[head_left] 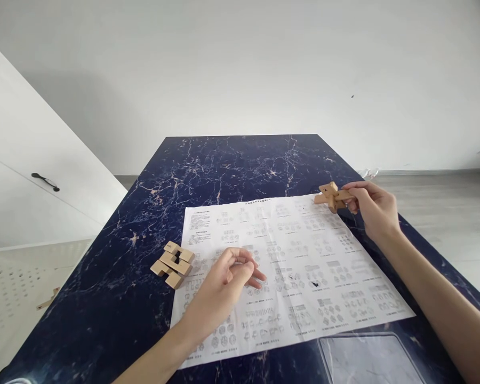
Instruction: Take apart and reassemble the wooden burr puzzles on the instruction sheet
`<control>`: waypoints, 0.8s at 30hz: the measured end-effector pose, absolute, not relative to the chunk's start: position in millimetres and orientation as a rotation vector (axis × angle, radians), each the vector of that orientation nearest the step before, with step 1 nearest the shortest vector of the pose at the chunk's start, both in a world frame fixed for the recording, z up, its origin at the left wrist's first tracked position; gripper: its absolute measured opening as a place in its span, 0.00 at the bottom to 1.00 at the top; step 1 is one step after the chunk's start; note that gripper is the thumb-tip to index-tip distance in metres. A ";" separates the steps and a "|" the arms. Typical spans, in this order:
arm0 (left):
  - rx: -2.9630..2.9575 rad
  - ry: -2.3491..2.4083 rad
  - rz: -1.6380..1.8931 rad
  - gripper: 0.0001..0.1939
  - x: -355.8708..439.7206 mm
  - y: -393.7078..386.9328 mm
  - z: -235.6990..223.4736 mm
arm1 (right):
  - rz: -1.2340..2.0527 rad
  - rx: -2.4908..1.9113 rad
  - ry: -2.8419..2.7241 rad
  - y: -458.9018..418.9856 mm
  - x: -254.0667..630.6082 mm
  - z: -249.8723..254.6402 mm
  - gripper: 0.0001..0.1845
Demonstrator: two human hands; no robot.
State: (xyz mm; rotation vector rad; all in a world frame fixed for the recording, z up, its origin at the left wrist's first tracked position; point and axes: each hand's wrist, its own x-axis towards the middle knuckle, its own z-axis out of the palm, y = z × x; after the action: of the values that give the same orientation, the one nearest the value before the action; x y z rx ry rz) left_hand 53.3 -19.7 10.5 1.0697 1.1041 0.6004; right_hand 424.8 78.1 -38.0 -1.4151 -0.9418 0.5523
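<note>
The right hand (pixel 378 208) pinches a wooden cross-shaped assembly (pixel 333 198) at the upper right corner of a printed sheet (pixel 264 256) spread on a dark blue, marble-patterned table (pixel 232 165). The left hand (pixel 232 274), fingers loosely curled and holding nothing, is over the sheet's left half; whether it touches the paper is unclear. Beside it, a wooden block cluster (pixel 173 264) lies at the sheet's left edge. A rectangular panel (pixel 372 357) sits near the bottom right.

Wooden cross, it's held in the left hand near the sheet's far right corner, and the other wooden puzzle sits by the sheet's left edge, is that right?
Not quite: the head view shows the cross in the right hand, not the left hand. The rest is right.
</note>
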 end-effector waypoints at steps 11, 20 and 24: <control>1.186 1.067 0.623 0.15 54.2 -24.5 4.4 | 0.532 -1.457 -1.092 73.8 423.0 -33.5 0.05; 1.664 1.107 0.712 0.12 70.6 -44.1 4.7 | 0.556 -1.435 -1.097 73.4 423.9 -33.4 0.06; 2.093 1.007 0.559 0.21 94.1 -47.7 -6.4 | 0.562 -1.402 -1.097 74.8 423.4 -34.4 0.06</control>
State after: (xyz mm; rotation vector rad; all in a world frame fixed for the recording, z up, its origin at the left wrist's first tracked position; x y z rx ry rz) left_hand 94.1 -47.7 -6.4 2.0929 1.0074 0.5592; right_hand 423.4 74.8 -34.4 -1.4022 -1.0965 0.5623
